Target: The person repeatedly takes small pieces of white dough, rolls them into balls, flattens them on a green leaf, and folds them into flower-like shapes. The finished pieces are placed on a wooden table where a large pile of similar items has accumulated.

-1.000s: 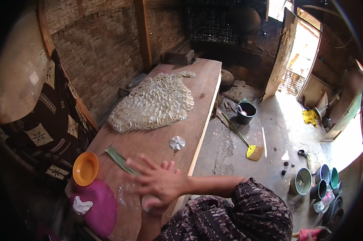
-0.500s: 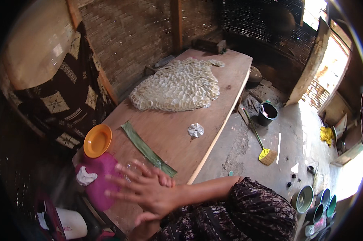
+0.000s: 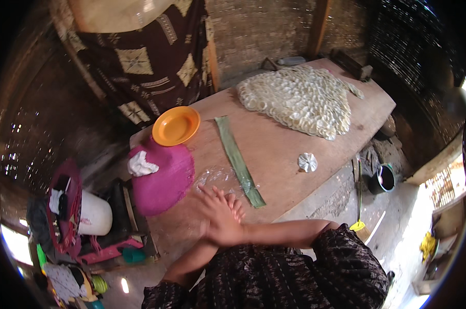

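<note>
My right hand (image 3: 221,220) lies across my left hand (image 3: 236,207), palms together over the table's near edge. The right fingers are stretched out and smeared by motion. The left hand is mostly hidden under it; its fingers show past the right palm, stretched out, with nothing in them. Just beyond the hands are a shiny wet smear (image 3: 217,176) and a long green strip (image 3: 238,162) that looks like leaf. To their left sits a magenta round mat (image 3: 167,180), with a white crumpled lump (image 3: 142,164) on it; I cannot tell what the lump is.
An orange bowl (image 3: 176,126) touches the mat's far side. Pale overlapping discs (image 3: 300,100) cover the far wooden table (image 3: 274,154). One white pleated disc (image 3: 308,162) lies near the right edge. A white bucket (image 3: 95,213) stands left; a black bucket (image 3: 382,178) and broom (image 3: 358,225) are on the floor.
The view has swung left, so the table things appear farther right. My right hand has slid over the left, and both stay together. Both forearms now show more fully.
</note>
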`<state>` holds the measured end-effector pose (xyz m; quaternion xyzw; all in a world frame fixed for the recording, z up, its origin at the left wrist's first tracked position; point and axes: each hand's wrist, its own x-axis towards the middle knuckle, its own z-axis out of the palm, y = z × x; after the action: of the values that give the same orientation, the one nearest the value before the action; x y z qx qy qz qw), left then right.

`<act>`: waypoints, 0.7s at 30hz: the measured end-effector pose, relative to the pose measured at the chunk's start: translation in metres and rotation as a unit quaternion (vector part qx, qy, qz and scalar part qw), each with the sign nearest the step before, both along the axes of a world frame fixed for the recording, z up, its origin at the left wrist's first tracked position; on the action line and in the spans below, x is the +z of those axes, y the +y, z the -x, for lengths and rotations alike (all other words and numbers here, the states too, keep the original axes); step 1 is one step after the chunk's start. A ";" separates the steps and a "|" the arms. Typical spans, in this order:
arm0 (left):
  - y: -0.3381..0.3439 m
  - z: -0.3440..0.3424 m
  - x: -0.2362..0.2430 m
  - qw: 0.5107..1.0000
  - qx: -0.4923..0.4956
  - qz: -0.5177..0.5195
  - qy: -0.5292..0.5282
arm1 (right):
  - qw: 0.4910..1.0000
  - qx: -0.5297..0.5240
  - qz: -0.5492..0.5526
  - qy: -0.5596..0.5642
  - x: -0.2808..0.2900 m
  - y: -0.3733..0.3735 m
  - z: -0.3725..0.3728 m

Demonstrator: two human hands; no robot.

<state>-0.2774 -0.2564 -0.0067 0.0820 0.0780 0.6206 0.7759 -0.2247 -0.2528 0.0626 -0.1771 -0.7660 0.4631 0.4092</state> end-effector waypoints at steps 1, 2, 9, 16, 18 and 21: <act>0.008 0.015 -0.007 0.997 -0.069 0.017 -0.017 | 0.976 0.109 0.185 -0.035 -0.017 0.029 0.003; 0.011 0.034 -0.012 0.992 0.017 0.101 0.079 | 0.906 0.212 0.359 -0.070 -0.032 0.065 0.002; 0.004 0.134 -0.016 0.959 0.268 0.040 0.087 | 0.839 -0.148 -0.437 -0.289 -0.065 0.140 -0.003; 0.026 0.146 -0.035 0.958 0.285 0.006 0.021 | 0.985 0.083 0.021 -0.151 -0.004 0.155 0.009; 0.031 0.144 -0.039 0.953 0.302 0.024 0.029 | 0.960 0.053 0.000 -0.276 -0.013 0.164 0.004; 0.037 0.149 -0.038 0.947 0.308 0.050 0.070 | 0.915 0.014 -0.136 -0.381 -0.043 0.157 0.001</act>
<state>-0.4265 -0.2195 -0.0447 0.0588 0.1847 0.8175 0.5423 -0.2253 -0.0958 0.0197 -0.2720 -0.9216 0.2580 0.1003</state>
